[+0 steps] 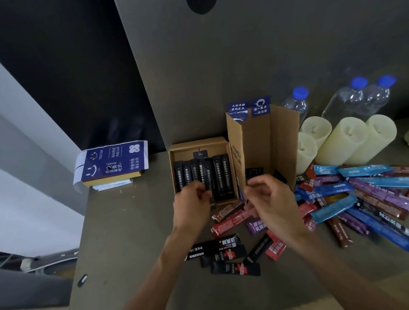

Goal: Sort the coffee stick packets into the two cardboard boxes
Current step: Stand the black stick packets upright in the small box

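An open cardboard box (175, 161) lies flat on the table with several black coffee stick packets (220, 175) lined up inside. My left hand (191, 204) is at its front edge, fingers pinched on a black packet (207, 178) in the row. A second cardboard box (258, 146) stands upright just to the right, its flaps open. My right hand (267, 196) hovers in front of it with fingers curled; whether it holds anything is unclear. Loose packets in red, purple, blue and brown (361, 197) are heaped to the right, and a few black ones (220, 253) lie nearer me.
Three cream pillar candles (340, 140) and three clear water bottles with blue caps (347, 99) stand behind the packet heap. A blue printed coffee box (112, 163) sits at the table's left rear. A grey panel rises behind the boxes. The table's left edge drops off.
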Motion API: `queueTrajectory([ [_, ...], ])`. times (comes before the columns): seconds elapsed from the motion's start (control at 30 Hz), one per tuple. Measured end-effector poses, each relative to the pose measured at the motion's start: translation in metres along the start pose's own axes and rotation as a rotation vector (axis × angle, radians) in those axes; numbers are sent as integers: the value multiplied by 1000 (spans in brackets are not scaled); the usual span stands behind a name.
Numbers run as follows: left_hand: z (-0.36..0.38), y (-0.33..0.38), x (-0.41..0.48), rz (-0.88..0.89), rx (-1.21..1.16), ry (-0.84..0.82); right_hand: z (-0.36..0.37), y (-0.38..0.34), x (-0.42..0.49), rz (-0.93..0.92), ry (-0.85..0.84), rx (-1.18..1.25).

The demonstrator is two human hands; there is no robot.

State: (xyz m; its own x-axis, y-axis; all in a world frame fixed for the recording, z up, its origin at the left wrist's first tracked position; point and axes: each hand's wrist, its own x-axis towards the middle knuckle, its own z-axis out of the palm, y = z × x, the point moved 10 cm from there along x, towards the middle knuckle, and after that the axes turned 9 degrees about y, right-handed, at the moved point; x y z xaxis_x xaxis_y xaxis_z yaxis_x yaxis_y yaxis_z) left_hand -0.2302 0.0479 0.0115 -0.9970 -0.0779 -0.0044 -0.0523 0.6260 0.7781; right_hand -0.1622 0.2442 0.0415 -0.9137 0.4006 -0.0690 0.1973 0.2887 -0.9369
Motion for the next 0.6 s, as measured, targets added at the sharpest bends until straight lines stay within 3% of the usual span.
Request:
queueTrajectory([
  [0.2,21,3,24,-10,95,11,4,21,4,59,-41,-41],
  [0.6,32,-8,24,-39,14,60,2,24,9,31,-42,-79],
])
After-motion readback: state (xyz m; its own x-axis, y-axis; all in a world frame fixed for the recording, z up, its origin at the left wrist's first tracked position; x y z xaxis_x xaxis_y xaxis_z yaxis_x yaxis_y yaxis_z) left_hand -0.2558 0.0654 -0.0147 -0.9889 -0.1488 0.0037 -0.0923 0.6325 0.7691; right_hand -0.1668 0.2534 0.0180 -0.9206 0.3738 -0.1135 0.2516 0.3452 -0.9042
